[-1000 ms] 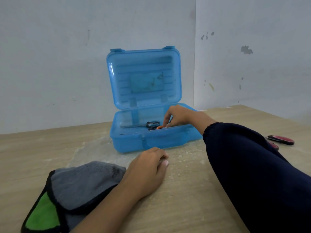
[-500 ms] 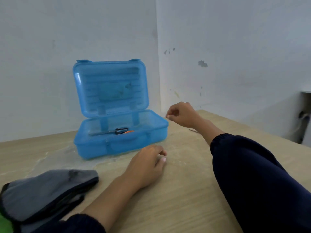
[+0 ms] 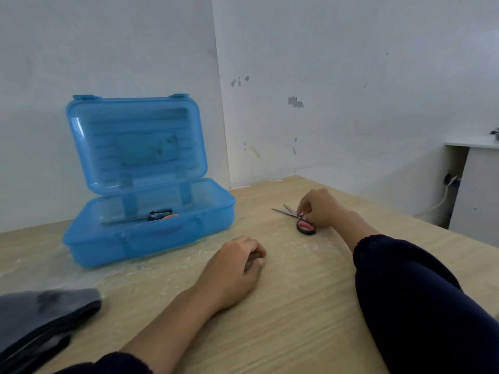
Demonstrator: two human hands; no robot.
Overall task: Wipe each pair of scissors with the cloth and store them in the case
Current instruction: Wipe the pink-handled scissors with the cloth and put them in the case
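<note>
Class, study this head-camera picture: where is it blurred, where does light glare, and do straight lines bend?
Head view: the grey cloth at the lower left is smeared by blur; a white glint sits on the lid of the blue case; the wall corner leans, a wide-angle effect; light is soft, with faint shadows under the left hand and right hand.

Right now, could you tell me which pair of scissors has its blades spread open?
The red-handled scissors under the right hand on the table; the pair in the blue case lies closed.
</note>
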